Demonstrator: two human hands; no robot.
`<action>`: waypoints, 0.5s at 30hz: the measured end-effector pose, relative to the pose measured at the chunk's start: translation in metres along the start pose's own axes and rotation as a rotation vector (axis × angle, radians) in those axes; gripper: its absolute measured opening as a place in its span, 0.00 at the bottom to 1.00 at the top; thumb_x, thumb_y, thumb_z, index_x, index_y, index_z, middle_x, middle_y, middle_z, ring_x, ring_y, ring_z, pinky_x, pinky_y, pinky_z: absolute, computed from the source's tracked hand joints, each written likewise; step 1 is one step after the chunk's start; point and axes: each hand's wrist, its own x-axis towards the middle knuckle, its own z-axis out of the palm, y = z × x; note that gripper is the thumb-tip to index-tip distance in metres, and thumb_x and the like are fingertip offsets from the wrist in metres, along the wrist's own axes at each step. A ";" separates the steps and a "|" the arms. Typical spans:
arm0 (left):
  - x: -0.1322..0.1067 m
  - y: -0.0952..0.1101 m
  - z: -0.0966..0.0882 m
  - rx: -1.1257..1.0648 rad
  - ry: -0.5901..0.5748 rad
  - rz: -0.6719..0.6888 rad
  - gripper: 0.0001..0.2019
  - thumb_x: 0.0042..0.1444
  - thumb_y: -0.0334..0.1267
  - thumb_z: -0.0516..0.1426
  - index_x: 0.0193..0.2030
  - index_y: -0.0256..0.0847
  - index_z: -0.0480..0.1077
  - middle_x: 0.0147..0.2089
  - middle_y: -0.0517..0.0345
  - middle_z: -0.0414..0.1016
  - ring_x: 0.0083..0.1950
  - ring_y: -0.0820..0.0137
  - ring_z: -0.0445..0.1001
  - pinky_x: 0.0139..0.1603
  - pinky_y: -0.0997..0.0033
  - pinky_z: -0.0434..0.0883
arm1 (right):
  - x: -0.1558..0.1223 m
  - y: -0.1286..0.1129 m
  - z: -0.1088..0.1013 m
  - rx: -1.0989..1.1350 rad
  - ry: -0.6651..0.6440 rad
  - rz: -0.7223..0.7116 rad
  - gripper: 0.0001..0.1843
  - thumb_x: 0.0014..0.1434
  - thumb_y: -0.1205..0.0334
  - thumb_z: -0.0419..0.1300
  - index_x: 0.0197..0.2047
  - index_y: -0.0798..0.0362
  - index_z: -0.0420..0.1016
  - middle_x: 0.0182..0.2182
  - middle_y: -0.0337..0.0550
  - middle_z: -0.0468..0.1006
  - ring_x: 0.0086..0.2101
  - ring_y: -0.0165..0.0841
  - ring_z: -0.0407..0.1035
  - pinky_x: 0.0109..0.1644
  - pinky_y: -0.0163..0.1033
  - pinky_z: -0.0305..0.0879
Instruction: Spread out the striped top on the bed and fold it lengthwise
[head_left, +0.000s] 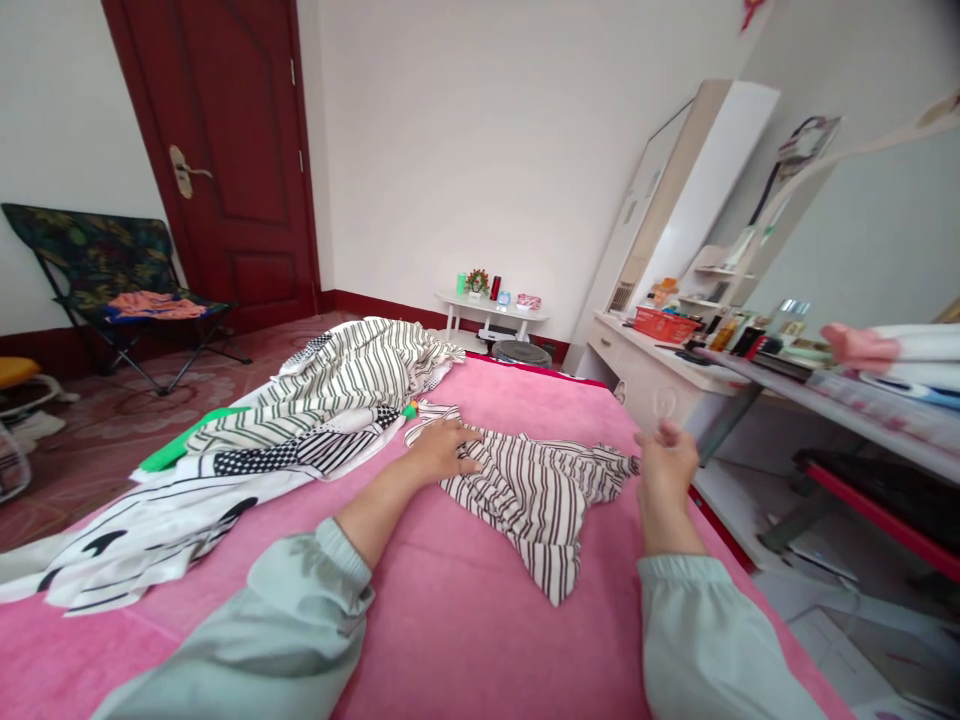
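A cream garment with dark stripes (536, 485) lies crumpled on the pink bed cover (465, 620), one corner pointing toward me. My left hand (442, 450) rests on its left end, thumb and fingers apart. At the right, my right hand (667, 462) is closed, with the garment's narrow gathered end reaching its thumb side. A faint clear loop (664, 403) shows just above those fingers; whether the hand holds it I cannot tell. Left of my left hand lies a heap of striped clothes (337, 385), beside a white garment with black patterns (157, 540).
A white dressing table (630, 355) with a red basket (664, 325) and bottles stands right of the bed. Nearer on the right is a shelf with folded cloth (915, 350). Past the bed's far end is a low white table (491, 303). A folding chair (105, 270) stands by the red door (225, 130).
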 end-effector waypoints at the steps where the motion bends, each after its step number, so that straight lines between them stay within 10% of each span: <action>1: 0.001 0.000 0.000 -0.016 0.011 0.013 0.23 0.49 0.53 0.61 0.51 0.48 0.73 0.51 0.51 0.72 0.53 0.57 0.69 0.55 0.61 0.63 | -0.006 -0.008 0.003 0.036 -0.073 0.036 0.24 0.46 0.58 0.57 0.49 0.55 0.70 0.42 0.50 0.77 0.42 0.41 0.73 0.37 0.43 0.71; 6: 0.003 -0.001 -0.011 -0.113 0.057 0.076 0.10 0.45 0.41 0.65 0.32 0.40 0.74 0.42 0.55 0.72 0.44 0.64 0.70 0.46 0.69 0.66 | -0.043 -0.042 0.031 0.023 -0.756 -0.048 0.15 0.47 0.58 0.62 0.38 0.55 0.78 0.33 0.45 0.81 0.34 0.37 0.75 0.37 0.40 0.70; 10: -0.004 0.016 -0.055 -0.353 -0.088 0.045 0.11 0.46 0.42 0.64 0.26 0.38 0.69 0.25 0.63 0.68 0.28 0.73 0.67 0.30 0.75 0.63 | -0.050 -0.026 0.040 -0.424 -0.621 -0.290 0.18 0.51 0.62 0.59 0.46 0.56 0.77 0.48 0.50 0.76 0.50 0.39 0.68 0.57 0.43 0.60; 15: -0.018 0.054 -0.110 -0.796 -0.605 -0.021 0.18 0.51 0.51 0.60 0.40 0.38 0.72 0.28 0.58 0.75 0.25 0.73 0.71 0.27 0.75 0.66 | -0.040 0.005 0.025 -0.877 -0.488 -0.126 0.38 0.52 0.47 0.61 0.62 0.58 0.62 0.58 0.61 0.65 0.58 0.50 0.58 0.57 0.50 0.59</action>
